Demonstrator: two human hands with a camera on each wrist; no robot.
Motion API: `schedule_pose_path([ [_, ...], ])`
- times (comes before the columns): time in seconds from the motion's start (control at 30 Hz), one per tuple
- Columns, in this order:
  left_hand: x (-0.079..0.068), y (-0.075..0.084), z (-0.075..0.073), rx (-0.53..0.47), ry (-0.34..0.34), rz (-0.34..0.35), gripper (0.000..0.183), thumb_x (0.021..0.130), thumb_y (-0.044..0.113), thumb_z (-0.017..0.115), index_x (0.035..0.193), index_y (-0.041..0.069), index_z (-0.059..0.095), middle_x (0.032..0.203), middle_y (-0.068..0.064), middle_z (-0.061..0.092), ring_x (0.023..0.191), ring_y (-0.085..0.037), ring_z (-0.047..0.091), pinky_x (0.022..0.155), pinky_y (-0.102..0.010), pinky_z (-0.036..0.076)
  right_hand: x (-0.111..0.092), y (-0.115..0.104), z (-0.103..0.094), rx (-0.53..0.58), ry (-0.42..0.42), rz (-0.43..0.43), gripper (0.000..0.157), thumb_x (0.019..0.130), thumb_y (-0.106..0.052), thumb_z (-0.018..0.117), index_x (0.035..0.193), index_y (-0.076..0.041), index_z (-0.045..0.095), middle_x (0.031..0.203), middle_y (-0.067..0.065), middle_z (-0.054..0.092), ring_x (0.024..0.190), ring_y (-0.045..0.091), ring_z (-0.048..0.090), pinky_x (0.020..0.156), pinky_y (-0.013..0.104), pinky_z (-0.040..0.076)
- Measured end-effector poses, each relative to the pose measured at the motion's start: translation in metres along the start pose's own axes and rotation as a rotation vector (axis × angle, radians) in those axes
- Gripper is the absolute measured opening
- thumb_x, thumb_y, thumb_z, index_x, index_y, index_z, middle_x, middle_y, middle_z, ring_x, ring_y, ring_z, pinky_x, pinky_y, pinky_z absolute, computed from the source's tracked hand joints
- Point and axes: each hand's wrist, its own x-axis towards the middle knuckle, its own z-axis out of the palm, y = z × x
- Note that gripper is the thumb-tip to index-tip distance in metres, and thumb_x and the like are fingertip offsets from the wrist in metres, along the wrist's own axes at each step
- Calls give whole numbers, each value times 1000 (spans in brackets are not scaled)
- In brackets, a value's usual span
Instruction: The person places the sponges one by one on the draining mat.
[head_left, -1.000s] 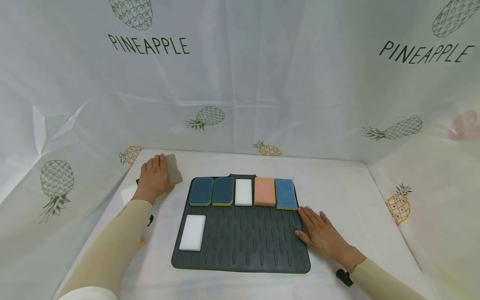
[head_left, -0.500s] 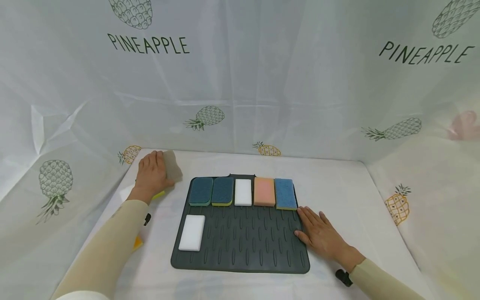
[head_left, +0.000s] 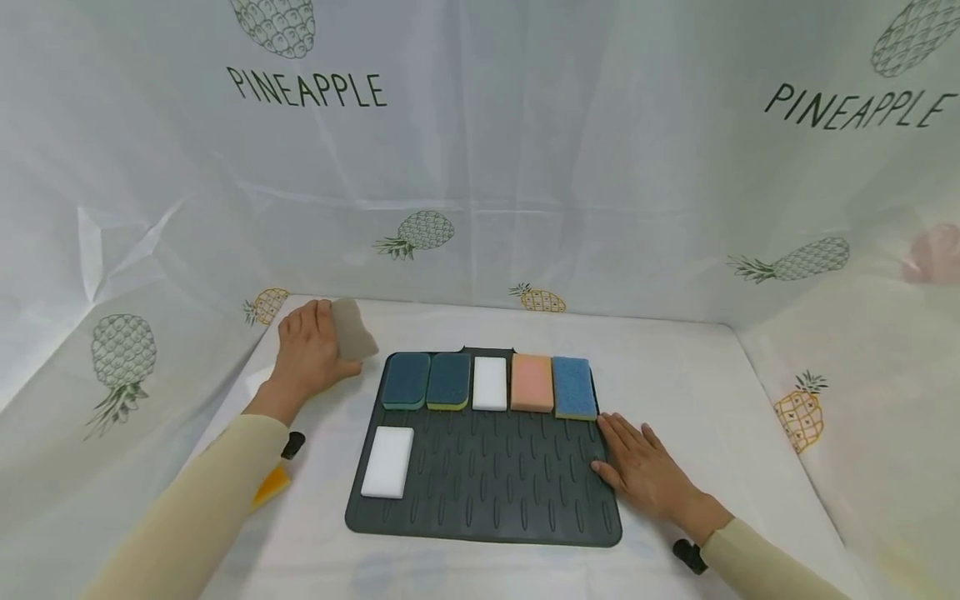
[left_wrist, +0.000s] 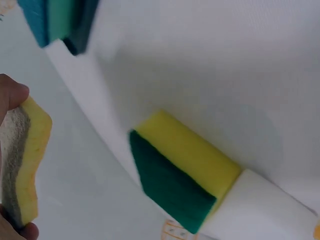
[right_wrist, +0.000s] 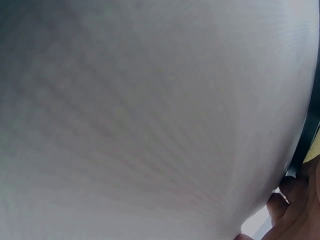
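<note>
My left hand (head_left: pixel 306 352) grips a scrub sponge (head_left: pixel 353 331) near the back left of the table. In the left wrist view, thumb and fingers pinch its ends, showing yellow foam and a greyish scrub layer. On a dark ridged mat (head_left: pixel 487 475), sponges form a row along the far edge: two with dark teal tops (head_left: pixel 406 379), a white block (head_left: pixel 490 383), a peach one (head_left: pixel 532 383) and a blue one (head_left: pixel 574 387). Another white block (head_left: pixel 387 462) lies at the mat's lower left. My right hand (head_left: pixel 647 473) rests flat, fingers extended, at the mat's right edge.
Below the left hand, a green and yellow sponge (left_wrist: pixel 185 165) lies against a white block (left_wrist: pixel 265 210). An orange sponge (head_left: pixel 271 486) shows beside the left sleeve. A hanging pineapple-print sheet (head_left: pixel 585 158) encloses the table's back and sides.
My left hand has lifted the scrub sponge slightly and then shifted right toward the mat. More of the orange sponge shows beside the sleeve. My right hand stays in place.
</note>
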Motion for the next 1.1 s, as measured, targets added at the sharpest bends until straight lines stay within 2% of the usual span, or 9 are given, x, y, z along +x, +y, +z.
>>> schedule_pose_path([
  [0.13,-9,15,-8,-21,36,32,108,66,38,91,140,-11,29,132,-37,40,119,-55,39,101,-71,32,0,1,0,-1,4,-6,76,109,-49,52,163,1,34,168,22,38,156,41,36,123,69,29],
  [0.27,-17,33,-13,-23,84,104,106,64,39,92,138,-11,33,129,-38,43,116,-55,42,98,-71,35,0,3,1,-2,3,-7,76,110,-49,52,164,1,33,168,22,37,156,41,35,123,69,29],
  [0.33,-22,43,-16,-31,78,126,107,64,40,94,138,-10,34,129,-37,43,115,-54,42,98,-70,35,0,3,1,0,3,-7,76,110,-49,52,164,1,33,168,22,37,156,42,35,123,69,28],
  [0.6,-38,74,-26,-51,-20,138,110,64,43,93,141,-12,36,132,-36,45,118,-51,43,102,-70,33,-1,3,2,13,4,-10,75,110,-48,51,164,1,32,168,23,36,156,42,34,123,69,27],
  [0.87,-49,93,-29,-28,-141,169,110,69,48,90,144,-12,37,137,-35,45,124,-47,44,107,-68,32,0,3,2,8,10,-9,75,110,-48,52,163,2,33,168,23,37,156,42,35,123,69,27],
  [1.1,-57,107,-28,-20,-182,230,110,68,50,91,143,-14,43,137,-34,50,124,-48,49,107,-66,38,-1,2,2,14,10,-6,75,109,-48,53,163,2,34,168,23,37,156,42,35,123,69,27],
])
